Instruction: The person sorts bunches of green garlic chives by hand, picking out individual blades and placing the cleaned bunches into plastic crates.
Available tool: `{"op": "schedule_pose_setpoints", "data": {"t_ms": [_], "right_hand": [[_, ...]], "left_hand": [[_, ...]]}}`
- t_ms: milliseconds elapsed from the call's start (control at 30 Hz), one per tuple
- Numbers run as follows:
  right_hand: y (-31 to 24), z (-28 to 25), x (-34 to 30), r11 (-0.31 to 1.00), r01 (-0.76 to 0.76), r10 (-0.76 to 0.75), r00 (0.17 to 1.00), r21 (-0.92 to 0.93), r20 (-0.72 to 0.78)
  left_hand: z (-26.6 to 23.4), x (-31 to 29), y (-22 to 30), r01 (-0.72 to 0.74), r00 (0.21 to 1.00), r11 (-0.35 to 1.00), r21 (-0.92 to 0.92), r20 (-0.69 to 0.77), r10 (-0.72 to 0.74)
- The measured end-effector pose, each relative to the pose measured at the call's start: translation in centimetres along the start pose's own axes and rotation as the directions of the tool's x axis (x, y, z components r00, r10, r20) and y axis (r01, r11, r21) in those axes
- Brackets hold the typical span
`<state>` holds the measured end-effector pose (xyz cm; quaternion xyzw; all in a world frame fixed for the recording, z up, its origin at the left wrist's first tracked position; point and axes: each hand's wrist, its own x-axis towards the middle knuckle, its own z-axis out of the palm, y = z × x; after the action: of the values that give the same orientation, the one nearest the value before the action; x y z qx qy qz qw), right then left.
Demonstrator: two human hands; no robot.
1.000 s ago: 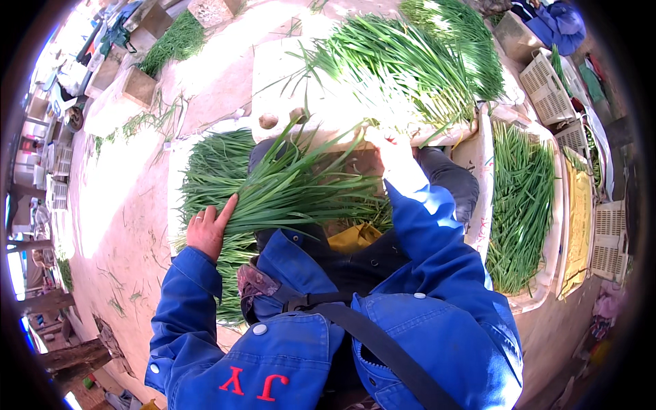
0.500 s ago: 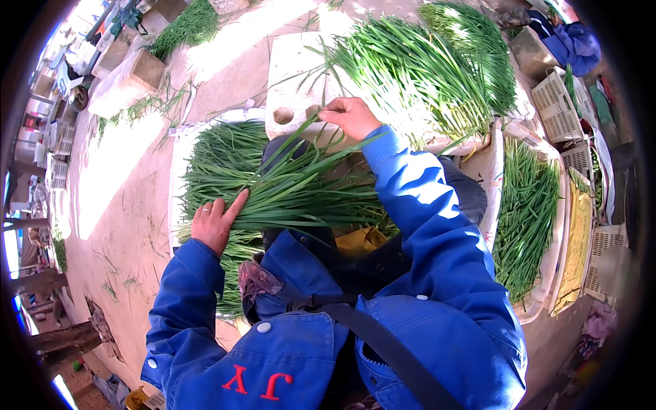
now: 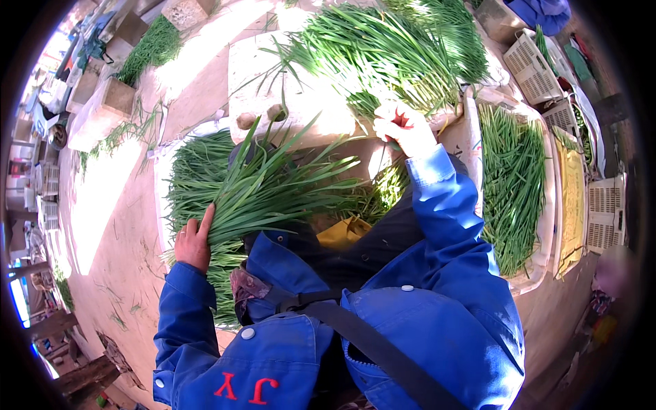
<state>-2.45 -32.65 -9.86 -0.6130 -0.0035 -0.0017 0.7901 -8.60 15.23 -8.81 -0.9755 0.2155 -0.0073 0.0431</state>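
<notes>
My left hand [image 3: 195,240] is closed round the lower end of a bunch of garlic chives [image 3: 270,195], whose long flat leaves fan out to the right over my lap. Below and beside it, a white foam box [image 3: 162,198] holds more chives [image 3: 195,160]. My right hand [image 3: 404,130], bright with sunlight, is raised near the big chive pile [image 3: 383,58] on a white foam board [image 3: 253,75]. Its fingers are curled together; what they hold, if anything, cannot be made out. Loose greens [image 3: 389,188] lie beneath that hand.
On the right, a long foam box [image 3: 543,225] holds chives lying lengthwise, beside a yellow bag [image 3: 572,201] and plastic crates [image 3: 533,68]. Foam blocks [image 3: 113,102] and another heap of greens [image 3: 152,49] stand at the far left. Scraps litter the concrete floor [image 3: 123,225].
My right hand has moved right, away from the leaf tips it was pinching above the bunch. My left hand keeps hold of the bunch. The whole view has shifted slightly.
</notes>
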Motion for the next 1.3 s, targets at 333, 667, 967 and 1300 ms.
{"op": "schedule_pose_setpoints", "data": {"t_ms": [333,667,967,1300], "right_hand": [[1.9,1.5,-2.1,0.987,-0.053,0.086,0.969,-0.149,0.23],[2.7,7.7,-2.5,0.974,-0.07,0.057,0.996,-0.214,-0.067],[2.1,1.6,-5.3,0.947,-0.309,0.312,0.95,-0.085,0.019],[6.6,0.8,-6.4,0.87,-0.394,0.449,0.881,0.298,-0.147]], "left_hand": [[-1.1,0.0,0.0,-0.009,1.0,0.996,0.083,0.009,0.009],[-1.1,-0.2,-0.1,-0.021,1.0,0.995,0.097,0.002,0.021],[-0.7,-0.2,0.0,-0.006,1.0,0.996,0.093,0.018,0.005],[-0.7,0.1,-0.1,-0.034,0.999,0.995,0.093,-0.01,0.035]]}}
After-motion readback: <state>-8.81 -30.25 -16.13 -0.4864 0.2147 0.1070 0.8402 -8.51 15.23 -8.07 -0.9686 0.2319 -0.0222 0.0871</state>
